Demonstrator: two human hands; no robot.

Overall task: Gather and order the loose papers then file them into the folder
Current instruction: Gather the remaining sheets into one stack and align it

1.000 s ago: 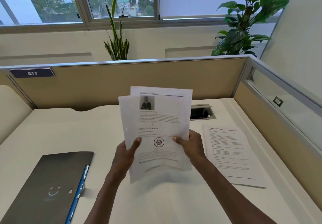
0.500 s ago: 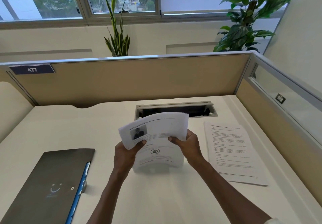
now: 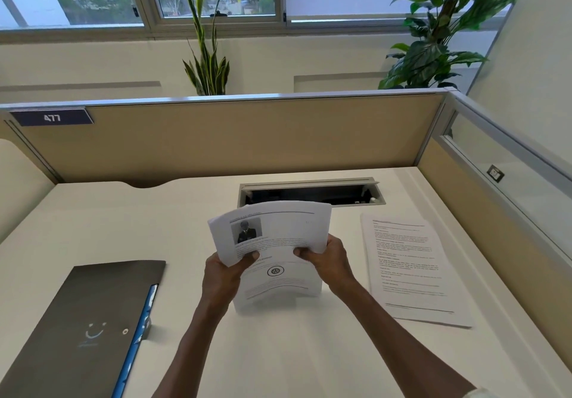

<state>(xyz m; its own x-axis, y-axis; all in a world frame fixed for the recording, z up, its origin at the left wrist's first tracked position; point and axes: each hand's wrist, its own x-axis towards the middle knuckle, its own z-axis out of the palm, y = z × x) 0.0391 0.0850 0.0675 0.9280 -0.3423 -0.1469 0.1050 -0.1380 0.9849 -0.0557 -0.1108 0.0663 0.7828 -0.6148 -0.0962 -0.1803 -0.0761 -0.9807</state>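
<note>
Two hands grip one sheaf of papers (image 3: 278,252) above the middle of the desk (image 3: 93,227), its lower edge resting on the surface and its top curling forward. Left hand (image 3: 224,277) and right hand (image 3: 329,261) each have fingers clamped on a side edge, thumbs across the printed face. Right of the sheaf lies a second stack of sheets (image 3: 408,270), flat. Left of the sheaf, well apart, lies the dark folder (image 3: 89,323), closed.

Sheaf of printed papers (image 3: 278,243) stands on its bottom edge at centre, top curling forward. More papers (image 3: 408,270) lie flat at 3 o'clock. Closed dark folder (image 3: 83,329) lies at 8 o'clock.
</note>
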